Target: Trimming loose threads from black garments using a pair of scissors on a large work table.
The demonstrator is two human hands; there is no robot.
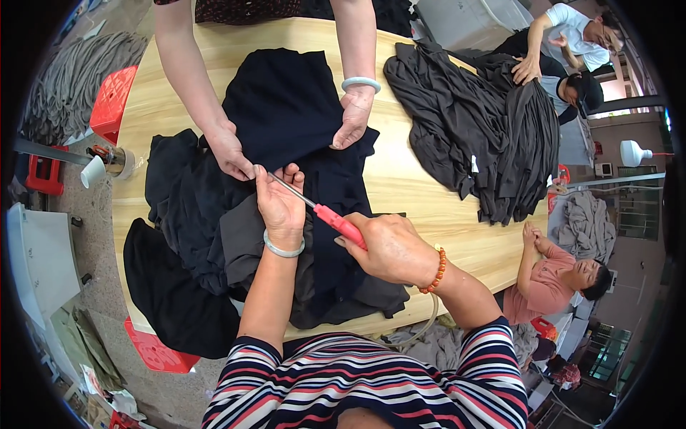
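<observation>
While the table spreads beneath, navy cloth lies just beyond your left hand, half-curled at the red tool, grip unclear; your right hand, closed round it. Apparent step: positioning the tool; next move calls for steadiness.

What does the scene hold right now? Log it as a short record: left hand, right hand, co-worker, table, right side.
Left hand: palm up, at the tool's metal shaft; whether its fingers pinch anything is unclear
Right hand: closed around the red-handled tool
Co-worker across the table: both hands on dark navy fabric
Table: pale wood-grain top, dark fabric pieces heaped near the wearer
Right side: dark grey-brown fabric pile, another person's hand on it
</observation>
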